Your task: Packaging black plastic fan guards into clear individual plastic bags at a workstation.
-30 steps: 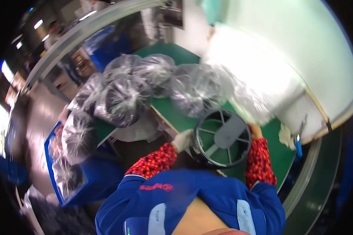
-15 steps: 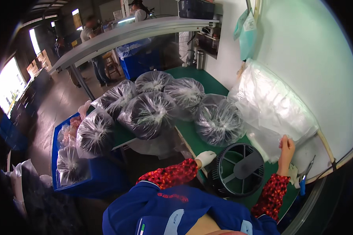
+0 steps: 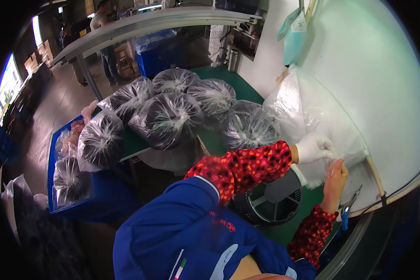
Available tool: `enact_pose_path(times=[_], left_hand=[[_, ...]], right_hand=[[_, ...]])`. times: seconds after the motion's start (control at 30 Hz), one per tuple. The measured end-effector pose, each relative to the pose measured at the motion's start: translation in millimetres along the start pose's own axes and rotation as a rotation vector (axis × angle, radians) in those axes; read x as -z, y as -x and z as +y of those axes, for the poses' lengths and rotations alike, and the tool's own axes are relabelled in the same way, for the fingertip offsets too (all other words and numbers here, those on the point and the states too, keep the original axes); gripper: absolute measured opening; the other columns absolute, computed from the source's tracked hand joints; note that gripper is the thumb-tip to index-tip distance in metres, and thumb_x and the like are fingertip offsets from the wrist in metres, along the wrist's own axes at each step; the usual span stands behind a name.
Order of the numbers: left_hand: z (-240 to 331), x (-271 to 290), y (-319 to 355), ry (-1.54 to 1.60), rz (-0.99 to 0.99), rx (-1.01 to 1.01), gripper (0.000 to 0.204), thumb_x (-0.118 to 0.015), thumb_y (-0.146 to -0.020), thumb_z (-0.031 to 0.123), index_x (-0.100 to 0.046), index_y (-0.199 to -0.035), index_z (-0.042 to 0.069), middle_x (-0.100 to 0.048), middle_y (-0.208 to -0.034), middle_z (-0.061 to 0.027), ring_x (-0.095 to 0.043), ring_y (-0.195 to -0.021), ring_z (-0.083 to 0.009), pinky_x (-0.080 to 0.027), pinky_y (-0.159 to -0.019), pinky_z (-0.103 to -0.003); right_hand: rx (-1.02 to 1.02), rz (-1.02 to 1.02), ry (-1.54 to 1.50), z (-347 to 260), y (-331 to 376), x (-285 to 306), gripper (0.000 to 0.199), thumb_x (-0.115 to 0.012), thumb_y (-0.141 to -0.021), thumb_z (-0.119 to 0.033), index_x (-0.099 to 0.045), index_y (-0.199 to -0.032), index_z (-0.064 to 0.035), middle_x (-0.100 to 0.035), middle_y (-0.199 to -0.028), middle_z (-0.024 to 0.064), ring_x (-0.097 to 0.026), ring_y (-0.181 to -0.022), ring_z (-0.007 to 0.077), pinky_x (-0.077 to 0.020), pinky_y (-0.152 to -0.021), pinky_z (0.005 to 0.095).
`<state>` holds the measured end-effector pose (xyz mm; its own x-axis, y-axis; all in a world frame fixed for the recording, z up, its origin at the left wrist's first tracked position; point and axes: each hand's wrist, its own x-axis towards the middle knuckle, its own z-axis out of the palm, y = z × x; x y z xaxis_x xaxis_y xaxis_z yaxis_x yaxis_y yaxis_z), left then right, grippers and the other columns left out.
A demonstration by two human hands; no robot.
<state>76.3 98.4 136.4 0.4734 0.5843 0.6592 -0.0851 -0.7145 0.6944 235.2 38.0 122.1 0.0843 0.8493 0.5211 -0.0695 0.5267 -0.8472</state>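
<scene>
My left hand (image 3: 312, 148), in a white glove, reaches across to the right and pinches the edge of a clear plastic bag (image 3: 354, 145). Close below it, my bare right hand (image 3: 335, 183) is closed with thumb and finger on the same thin film. The bag lies with a stack of clear plastic bags (image 3: 284, 100) against the white wall. Under my left forearm stands a round black ribbed plastic part (image 3: 279, 205) with spokes and an open middle; the red patterned sleeve hides its upper rim.
Several bagged dark round parts (image 3: 168, 119) crowd the green table (image 3: 252, 86). More bagged parts sit in a blue bin (image 3: 102, 198) at the left. Blue-handled pliers (image 3: 345, 217) lie at the right. A grey metal beam (image 3: 158, 33) crosses the back; people stand beyond it.
My left hand has left the black part's rim and crossed to the right, meeting my right hand at the bag's edge. My view has shifted slightly.
</scene>
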Motion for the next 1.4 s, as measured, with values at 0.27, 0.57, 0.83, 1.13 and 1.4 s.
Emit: enact_pose_path(times=[0.27, 0.57, 0.83, 1.13, 1.4], left_hand=[[10, -28, -27, -0.291, 0.103, -0.173, 0.02, -0.056, -0.085, 0.022, -0.052, -0.085, 0.002, -0.058, -0.074, -0.0164, -0.058, -0.072, -0.0342, -0.046, -0.062, -0.039], [2, -1, -65, -0.857, 0.097, -0.388, 0.016, -0.057, -0.07, 0.009, -0.055, -0.086, 0.008, -0.058, -0.068, -0.0129, -0.058, -0.063, -0.032, -0.045, -0.056, -0.042], [-17, 158, -79, -1.02, 0.587, 0.375, 0.019, -0.052, -0.084, 0.021, -0.056, -0.096, 0.007, -0.063, -0.088, -0.0192, -0.059, -0.088, -0.0383, -0.045, -0.076, -0.048], [-37, 190, -28, -0.886, 0.685, 0.603, 0.038, -0.037, -0.092, 0.04, -0.056, -0.098, 0.009, -0.062, -0.094, -0.0202, -0.056, -0.092, -0.0405, -0.044, -0.078, -0.046], [-62, 206, -8, -1.23, 0.051, 0.335, 0.029, -0.049, -0.086, 0.025, -0.061, -0.108, 0.01, -0.063, -0.105, -0.0134, -0.059, -0.097, -0.0288, -0.047, -0.082, -0.033]], right_hand=[[0.199, 0.109, 0.835, -11, 15, 17, 0.038, -0.058, -0.085, -0.012, -0.037, -0.055, -0.0011, -0.034, -0.047, 0.0022, -0.028, -0.046, 0.009, -0.0211, -0.044, 0.0303], [0.63, 0.185, 1.12, -61, 39, 16, 0.027, -0.055, -0.078, 0.002, -0.037, -0.058, 0.0023, -0.033, -0.055, 0.0122, -0.033, -0.048, 0.0235, -0.0247, -0.046, 0.0361], [0.759, 0.416, 1.04, -96, 89, 36, 0.031, -0.054, -0.077, 0.005, -0.032, -0.055, 0.0011, -0.033, -0.056, 0.0089, -0.034, -0.049, 0.0217, -0.0249, -0.046, 0.0344], [0.586, 0.721, 0.932, -81, 78, 56, 0.015, -0.046, -0.092, -0.006, -0.052, -0.101, 0.0047, -0.056, -0.103, 0.0105, -0.054, -0.092, 0.017, -0.0429, -0.082, 0.0284], [0.208, 0.575, -0.403, -71, 67, 43, 0.023, -0.037, -0.097, -0.012, -0.046, -0.114, -0.0009, -0.047, -0.079, 0.0038, -0.047, -0.068, 0.0126, -0.0428, -0.068, 0.0234]])
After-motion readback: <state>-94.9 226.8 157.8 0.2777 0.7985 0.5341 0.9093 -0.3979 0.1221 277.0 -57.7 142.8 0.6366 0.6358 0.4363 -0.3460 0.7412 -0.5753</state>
